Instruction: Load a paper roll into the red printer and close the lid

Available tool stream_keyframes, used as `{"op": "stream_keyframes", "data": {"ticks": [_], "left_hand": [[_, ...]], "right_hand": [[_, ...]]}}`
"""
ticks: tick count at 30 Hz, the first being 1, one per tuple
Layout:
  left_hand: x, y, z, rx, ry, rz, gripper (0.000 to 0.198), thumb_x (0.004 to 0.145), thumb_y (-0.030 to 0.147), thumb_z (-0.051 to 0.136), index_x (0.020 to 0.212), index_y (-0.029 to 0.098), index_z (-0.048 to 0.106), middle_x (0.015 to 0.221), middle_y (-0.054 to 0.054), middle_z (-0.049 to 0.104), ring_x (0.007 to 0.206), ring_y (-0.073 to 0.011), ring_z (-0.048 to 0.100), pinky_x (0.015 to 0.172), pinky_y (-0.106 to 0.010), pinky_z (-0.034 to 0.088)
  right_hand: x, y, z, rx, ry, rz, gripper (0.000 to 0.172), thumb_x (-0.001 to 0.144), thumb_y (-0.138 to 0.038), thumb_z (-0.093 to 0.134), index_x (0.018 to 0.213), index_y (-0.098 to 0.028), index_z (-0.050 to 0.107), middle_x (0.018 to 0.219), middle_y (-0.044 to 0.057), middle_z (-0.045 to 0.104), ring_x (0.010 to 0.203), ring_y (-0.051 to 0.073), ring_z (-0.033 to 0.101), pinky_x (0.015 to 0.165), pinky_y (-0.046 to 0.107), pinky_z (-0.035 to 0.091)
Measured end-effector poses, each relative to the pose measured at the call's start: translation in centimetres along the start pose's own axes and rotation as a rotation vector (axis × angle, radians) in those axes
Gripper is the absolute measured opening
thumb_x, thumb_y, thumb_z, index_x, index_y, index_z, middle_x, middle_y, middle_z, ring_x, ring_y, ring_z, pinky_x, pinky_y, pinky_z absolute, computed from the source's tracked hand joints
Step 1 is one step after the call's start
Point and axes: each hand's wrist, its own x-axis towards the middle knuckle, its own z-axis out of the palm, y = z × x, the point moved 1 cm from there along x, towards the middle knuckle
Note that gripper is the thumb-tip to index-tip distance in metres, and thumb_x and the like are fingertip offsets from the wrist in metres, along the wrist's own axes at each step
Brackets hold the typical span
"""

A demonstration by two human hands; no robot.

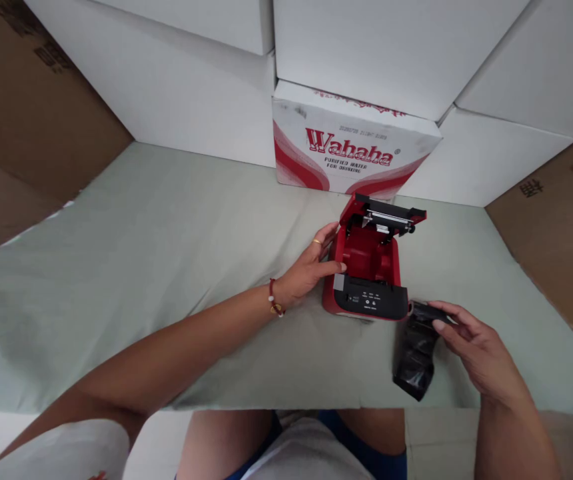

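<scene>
A small red and black printer [370, 300] stands on the green cloth with its lid [384, 213] raised and its red inner bay showing. My left hand [314, 263] grips the printer's left wall, thumb over the edge and fingers along the outside. To the right of the printer's front corner, my right hand [466, 333] pinches the upper end of a black, glossy wrapped roll or strip [414, 360], which hangs down toward the table's front edge. What is inside the black wrapping cannot be made out.
A white and red Wahaha carton [356, 143] stands right behind the printer. White boxes [206, 100] line the back. Brown cardboard boxes stand at the left [31, 120] and right [561, 227]. The green cloth [141, 253] covers the table up to its front edge.
</scene>
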Motion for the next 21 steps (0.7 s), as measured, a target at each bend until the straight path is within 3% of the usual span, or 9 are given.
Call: {"op": "stream_keyframes", "data": {"ticks": [4,7,9,11,13,14,16,19,21], "left_hand": [[0.2,0.7,0.2,-0.013,-0.001,0.0,0.088,0.078,0.023,0.087,0.156,0.038,0.048,0.175,-0.004,0.041,0.167,-0.0318,0.032,0.14,-0.057,0.022],[0.6,0.8,0.0,-0.003,0.007,-0.031,0.098,0.077,0.025,0.092,0.16,0.041,0.042,0.174,-0.006,0.04,0.167,-0.0327,0.031,0.139,-0.058,0.023],[0.9,0.7,0.1,-0.013,0.013,-0.044,0.111,0.074,0.024,0.094,0.164,0.044,0.034,0.174,-0.006,0.038,0.166,-0.0323,0.033,0.138,-0.057,0.024],[1.1,0.6,0.6,-0.044,0.008,-0.052,0.116,0.071,0.02,0.092,0.166,0.045,0.029,0.175,-0.006,0.036,0.162,-0.0315,0.039,0.136,-0.054,0.03],[1.2,0.5,1.2,-0.082,0.016,-0.059,0.113,0.071,0.016,0.086,0.165,0.044,0.029,0.174,-0.006,0.036,0.155,-0.0308,0.048,0.13,-0.052,0.04],[1.3,0.5,1.6,-0.095,0.032,-0.056,0.111,0.07,0.014,0.084,0.163,0.043,0.031,0.172,-0.006,0.038,0.149,-0.0302,0.053,0.126,-0.051,0.044],[1.4,0.6,2.0,-0.102,0.079,-0.035,0.106,0.068,0.012,0.081,0.159,0.039,0.034,0.164,-0.007,0.047,0.138,-0.0284,0.06,0.117,-0.048,0.051],[1.3,1.1,2.1,-0.078,0.14,-0.007,0.101,0.063,0.009,0.08,0.152,0.035,0.039,0.147,-0.006,0.058,0.124,-0.025,0.064,0.109,-0.044,0.054],[1.1,1.5,1.8,-0.054,0.165,-0.003,0.101,0.061,0.007,0.078,0.15,0.035,0.04,0.141,-0.005,0.06,0.12,-0.0237,0.064,0.105,-0.043,0.055]], "right_hand": [[-0.7,-1.0,2.8,-0.187,-0.157,-0.167,0.041,0.094,-0.052,0.075,0.126,-0.028,0.079,0.128,0.01,0.082,0.107,0.026,0.078,0.099,0.044,0.064],[-0.9,-2.2,3.3,-0.367,-0.214,-0.379,0.036,0.099,-0.047,0.068,0.129,-0.03,0.079,0.145,0.009,0.075,0.132,0.028,0.071,0.118,0.051,0.053],[-1.0,-2.3,2.3,-0.412,-0.094,-0.432,0.036,0.1,-0.049,0.065,0.128,-0.031,0.08,0.144,0.008,0.076,0.131,0.028,0.071,0.116,0.05,0.055],[-0.9,-1.7,0.5,-0.441,0.105,-0.371,0.037,0.101,-0.054,0.063,0.127,-0.032,0.079,0.121,0.007,0.082,0.102,0.026,0.078,0.093,0.043,0.064],[-0.7,-0.7,-1.3,-0.501,0.218,-0.295,0.041,0.099,-0.059,0.064,0.125,-0.032,0.08,0.097,0.005,0.082,0.072,0.023,0.071,0.071,0.04,0.061],[-0.5,-0.1,-2.0,-0.54,0.224,-0.288,0.044,0.097,-0.062,0.065,0.123,-0.031,0.081,0.093,0.005,0.081,0.067,0.023,0.067,0.066,0.04,0.059],[0.0,1.0,-2.7,-0.616,0.181,-0.337,0.046,0.094,-0.065,0.064,0.117,-0.03,0.082,0.103,0.008,0.082,0.081,0.027,0.07,0.074,0.044,0.06],[1.1,2.0,-2.5,-0.695,0.096,-0.404,0.045,0.094,-0.062,0.063,0.118,-0.028,0.082,0.12,0.01,0.083,0.112,0.034,0.069,0.098,0.054,0.058],[1.8,2.1,-1.8,-0.714,0.042,-0.399,0.044,0.093,-0.059,0.064,0.12,-0.028,0.081,0.12,0.01,0.083,0.115,0.036,0.069,0.104,0.058,0.056]]}}
